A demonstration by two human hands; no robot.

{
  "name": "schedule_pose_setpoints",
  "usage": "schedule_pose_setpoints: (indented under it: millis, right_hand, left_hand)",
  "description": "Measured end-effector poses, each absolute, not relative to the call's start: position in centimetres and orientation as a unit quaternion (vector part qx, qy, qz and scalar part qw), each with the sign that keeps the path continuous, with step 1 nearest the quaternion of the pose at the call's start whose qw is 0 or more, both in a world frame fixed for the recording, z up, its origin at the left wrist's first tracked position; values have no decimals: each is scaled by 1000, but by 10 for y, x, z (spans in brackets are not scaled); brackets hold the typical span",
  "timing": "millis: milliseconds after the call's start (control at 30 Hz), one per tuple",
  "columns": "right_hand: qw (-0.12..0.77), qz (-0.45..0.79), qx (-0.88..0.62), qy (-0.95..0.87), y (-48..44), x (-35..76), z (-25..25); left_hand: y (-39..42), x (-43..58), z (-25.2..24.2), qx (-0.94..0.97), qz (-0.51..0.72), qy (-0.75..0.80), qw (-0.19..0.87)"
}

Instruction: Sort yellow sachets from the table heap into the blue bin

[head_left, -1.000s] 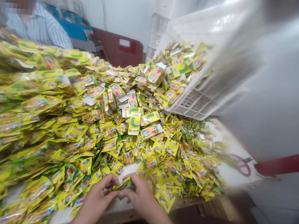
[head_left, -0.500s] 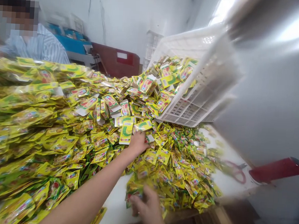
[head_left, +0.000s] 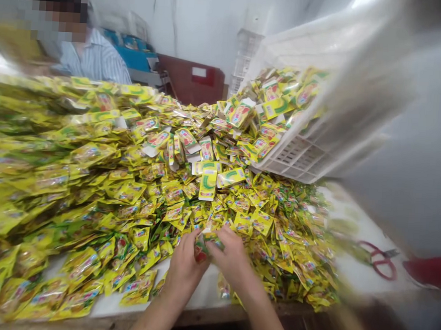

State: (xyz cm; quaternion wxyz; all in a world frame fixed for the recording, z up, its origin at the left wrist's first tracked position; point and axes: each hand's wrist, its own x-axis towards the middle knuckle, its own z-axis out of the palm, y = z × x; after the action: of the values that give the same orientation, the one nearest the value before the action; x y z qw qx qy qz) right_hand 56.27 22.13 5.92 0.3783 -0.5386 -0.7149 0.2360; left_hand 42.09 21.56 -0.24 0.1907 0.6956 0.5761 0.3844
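Low over the front of the table, my left hand (head_left: 186, 262) is closed around a small printed carton (head_left: 201, 251) with red, green and yellow on it. My right hand (head_left: 233, 258) meets it from the other side, fingers bent and pressed against the carton. Those fingers partly cover the carton, and whether a sachet is also between them I cannot tell. Around and beyond both hands lie heaped yellow sachets (head_left: 94, 152). Just past them, a flattish yellow-and-green carton (head_left: 208, 185) rests on the pile among several similar ones.
A white plastic crate (head_left: 295, 157) lies tipped at the right, cartons spilling from its mouth. Red-handled scissors (head_left: 382, 262) and a red object (head_left: 428, 271) are on the white tabletop (head_left: 352, 213) at right. Behind the heap, at left, is a person in a striped shirt (head_left: 94, 55).
My left hand has drawn back from the cartons on the heap and now holds one near me. My right hand, earlier with a sachet, has come up to meet it. The view has shifted left.
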Motion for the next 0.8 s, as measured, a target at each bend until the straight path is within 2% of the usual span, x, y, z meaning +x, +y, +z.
schedule_pose_setpoints:
  millis: [133, 200, 367, 467, 567, 700, 800]
  right_hand:
    - [231, 254, -539, -769, 216, 569, 62]
    - [210, 272, -529, -776, 216, 572, 70]
    - [278, 279, -527, -753, 217, 561, 73]
    - [262, 252, -481, -798, 212, 549, 61]
    - [265, 278, -449, -807, 200, 544, 50]
    - [421, 390, -534, -621, 183, 547, 38]
    - [422, 550, -542, -474, 173, 546, 29]
  left_hand:
    - [207, 422, -11, 689, 408, 556, 222]
    - [201, 417, -6, 665, 408, 554, 291]
    - [190, 394, 6, 592, 404, 481, 504]
    - [185, 383, 0, 547, 424, 450, 565]
    - [179, 377, -6, 514, 432, 447, 591]
    - [171, 370, 2, 453, 423, 451, 642]
    - [168, 366, 15, 402, 412, 445, 686]
